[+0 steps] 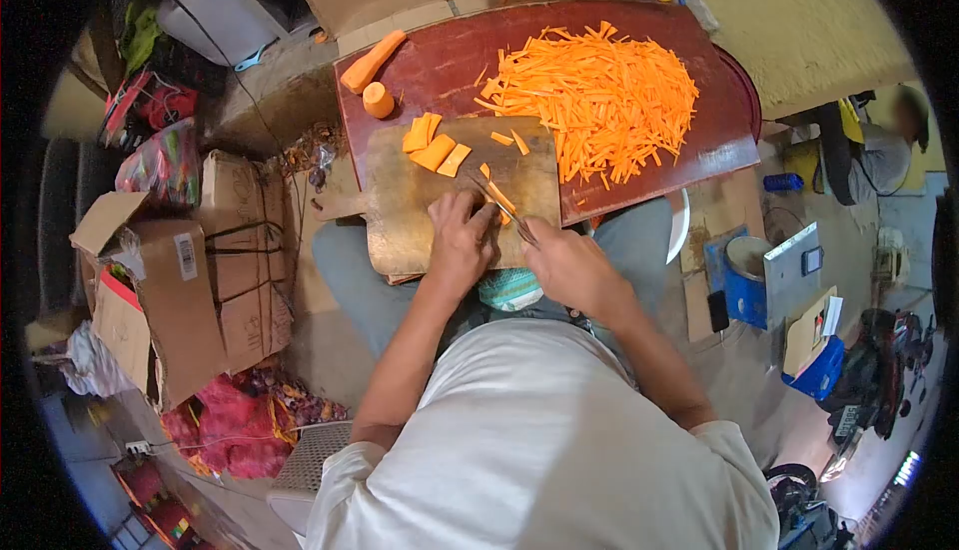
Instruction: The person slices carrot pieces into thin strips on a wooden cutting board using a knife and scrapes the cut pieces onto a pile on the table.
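Observation:
My right hand (571,268) is wrapped round the handle of a knife (512,215), whose blade points up and to the left over the wooden cutting board (405,235). Beside the blade, my left hand (462,235) bends its fingers down onto the board and holds a carrot piece that is mostly hidden under the fingertips. Cut carrot strips (499,197) lie along the blade. Several flat carrot slices (432,153) rest on the board's upper left part. A large heap of carrot sticks (599,100) covers the right of the red table (450,45).
A peeled carrot (373,60) and a short carrot chunk (379,100) lie at the table's left end. Cardboard boxes (190,280) and red mesh sacks (235,425) stand to the left. Another person (884,155) is at the far right, beyond a blue bucket (744,285).

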A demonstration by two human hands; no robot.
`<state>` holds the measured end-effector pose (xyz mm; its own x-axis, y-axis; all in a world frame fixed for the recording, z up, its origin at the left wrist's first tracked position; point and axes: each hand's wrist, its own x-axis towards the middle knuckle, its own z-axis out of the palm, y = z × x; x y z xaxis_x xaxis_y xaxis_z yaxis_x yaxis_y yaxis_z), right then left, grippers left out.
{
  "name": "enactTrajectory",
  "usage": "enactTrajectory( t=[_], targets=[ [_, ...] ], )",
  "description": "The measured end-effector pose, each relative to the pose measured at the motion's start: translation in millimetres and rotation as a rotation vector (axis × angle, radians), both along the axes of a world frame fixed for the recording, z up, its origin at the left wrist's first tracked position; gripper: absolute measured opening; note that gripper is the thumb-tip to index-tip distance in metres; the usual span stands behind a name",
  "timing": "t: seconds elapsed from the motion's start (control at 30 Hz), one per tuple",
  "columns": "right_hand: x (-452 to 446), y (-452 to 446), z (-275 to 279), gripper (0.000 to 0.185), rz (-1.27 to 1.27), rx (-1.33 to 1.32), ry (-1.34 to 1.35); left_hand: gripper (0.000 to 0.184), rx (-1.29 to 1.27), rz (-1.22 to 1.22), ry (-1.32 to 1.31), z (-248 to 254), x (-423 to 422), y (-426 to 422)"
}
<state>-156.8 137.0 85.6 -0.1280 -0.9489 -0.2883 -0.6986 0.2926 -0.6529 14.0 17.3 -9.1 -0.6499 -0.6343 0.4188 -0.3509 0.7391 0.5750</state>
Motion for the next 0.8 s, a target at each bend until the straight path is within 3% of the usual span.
enactTrajectory(
  t=[0.8],
  targets=[
    [-1, 2, 6, 0.024, 0.038, -0.018, -0.029, 0.047, -0.02, -0.025, 0.014, -4, 2, 1]
  ],
)
